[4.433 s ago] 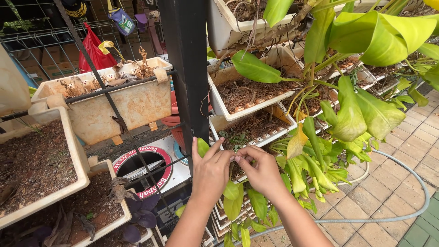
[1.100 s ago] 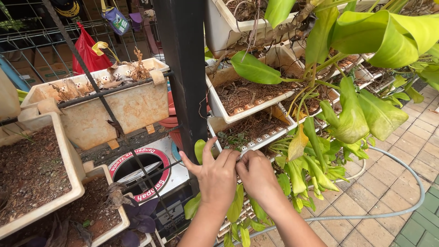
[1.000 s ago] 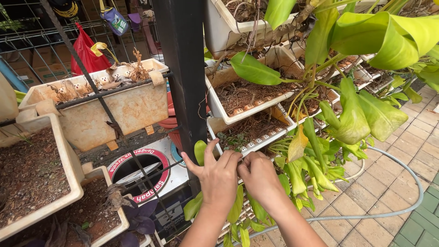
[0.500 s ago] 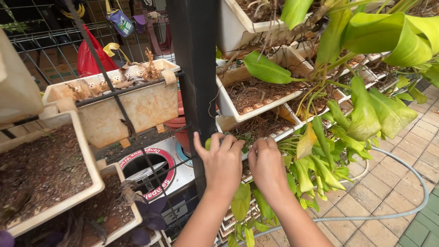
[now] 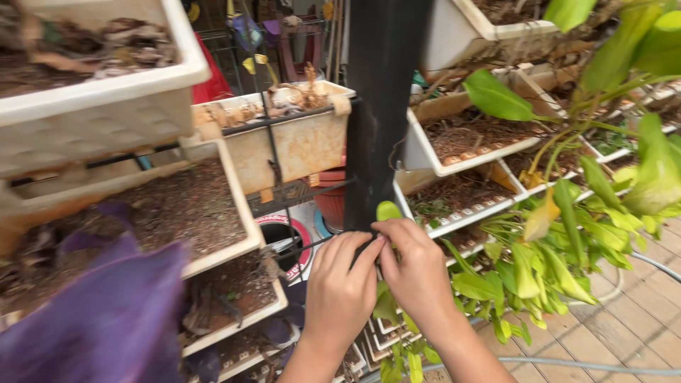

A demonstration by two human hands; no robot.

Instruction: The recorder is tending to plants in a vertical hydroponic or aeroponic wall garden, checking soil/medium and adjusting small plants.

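Observation:
My left hand [image 5: 339, 294] and my right hand [image 5: 415, 273] meet at the foot of a black upright post [image 5: 383, 106] of a plant rack. The fingertips of both pinch something small and dark against the post; I cannot tell what it is. A small green leaf [image 5: 387, 211] pokes up just above my right fingers. A thin black wire bar [image 5: 298, 198] of the rack runs left from the post, just above my left hand.
White planter troughs of soil hang on both sides: one at left [image 5: 234, 213], a stained one behind [image 5: 298, 145], others at right [image 5: 433, 159]. Green leafy plants [image 5: 560, 262] crowd the right. A purple blurred leaf [image 5: 99, 319] fills the lower left. Brick paving [image 5: 624, 333] with a hose [image 5: 567, 365] lies below.
The camera has swung left and closer, so the left troughs and a purple leaf now fill the view. Both hands have moved from the planter's leaves to the post and pinched together there.

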